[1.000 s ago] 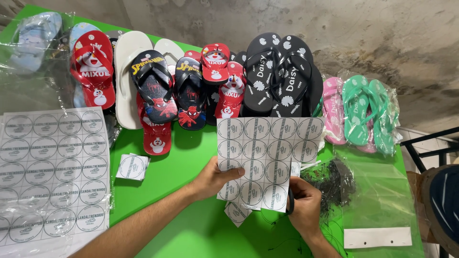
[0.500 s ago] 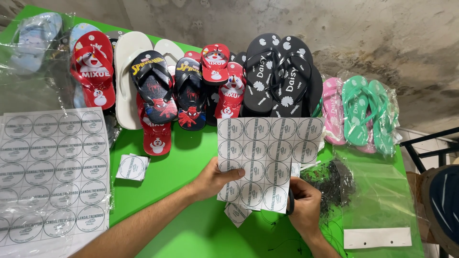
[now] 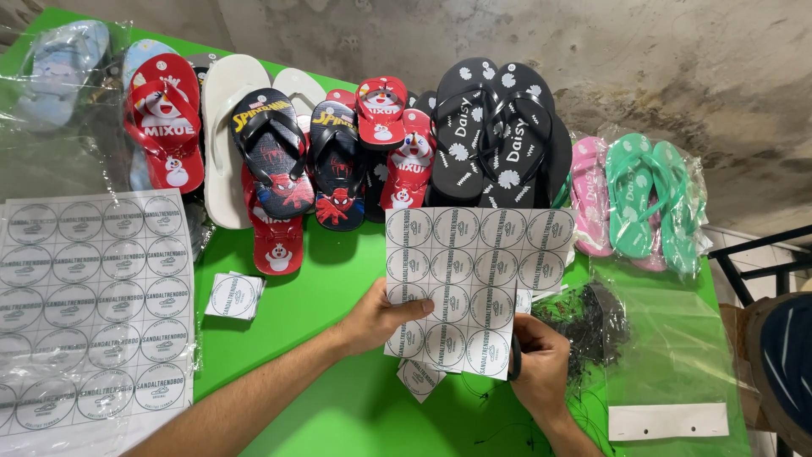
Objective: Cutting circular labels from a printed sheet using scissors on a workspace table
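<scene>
Nothing had shifted — left hand pinched the sticker sheet mid-frame; right hand gripped black scissors — best cut between rows.

A white sheet of round printed labels, 4 to a row, held flat and slightly tilted just above the green table; its lower edge is cut in uneven steps; black scissors meet its lower right corner.

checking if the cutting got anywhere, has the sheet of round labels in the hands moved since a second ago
No. The label sheet sits in the same spot below the black flip-flops, pinched by the left hand, with the right hand at its lower edge as before.
</scene>
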